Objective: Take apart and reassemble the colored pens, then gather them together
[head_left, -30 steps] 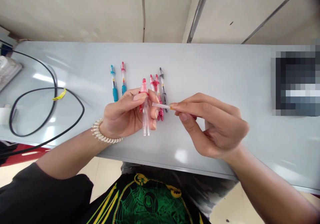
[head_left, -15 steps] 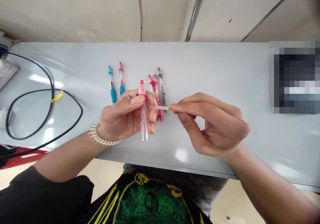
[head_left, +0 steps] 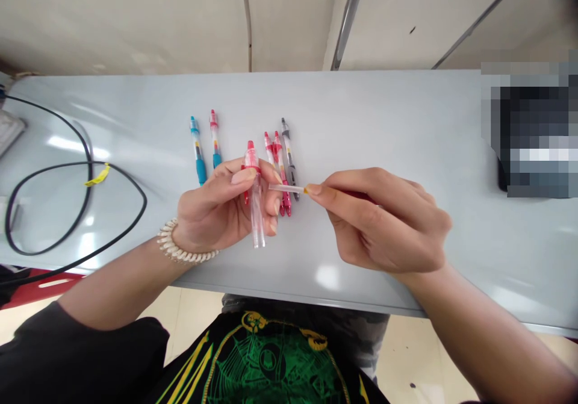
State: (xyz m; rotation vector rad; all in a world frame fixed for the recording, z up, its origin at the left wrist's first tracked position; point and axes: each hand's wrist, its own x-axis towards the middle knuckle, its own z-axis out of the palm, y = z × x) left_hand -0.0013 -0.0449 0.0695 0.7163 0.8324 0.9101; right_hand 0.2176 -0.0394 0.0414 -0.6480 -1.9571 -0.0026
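My left hand (head_left: 221, 208) is closed around a clear pen barrel with a red cap end (head_left: 255, 202), held roughly upright over the grey table (head_left: 383, 121). My right hand (head_left: 383, 223) pinches a thin pen refill (head_left: 286, 188) by its yellow-tipped end; the refill points left toward the barrel and my left fingertips. Behind the hands lie two red pens (head_left: 276, 151) and a grey pen (head_left: 288, 148) side by side. Further left lie a blue pen (head_left: 197, 151) and a red-and-blue pen (head_left: 215, 139).
A black cable (head_left: 108, 169) with a yellow tag (head_left: 97, 175) loops across the table's left part. A blurred dark object (head_left: 533, 133) sits at the right edge. The table's front edge runs just below my wrists.
The view has shifted slightly. My right hand has turned a little and kept the refill near the barrel; my left hand holds the barrel much as before.
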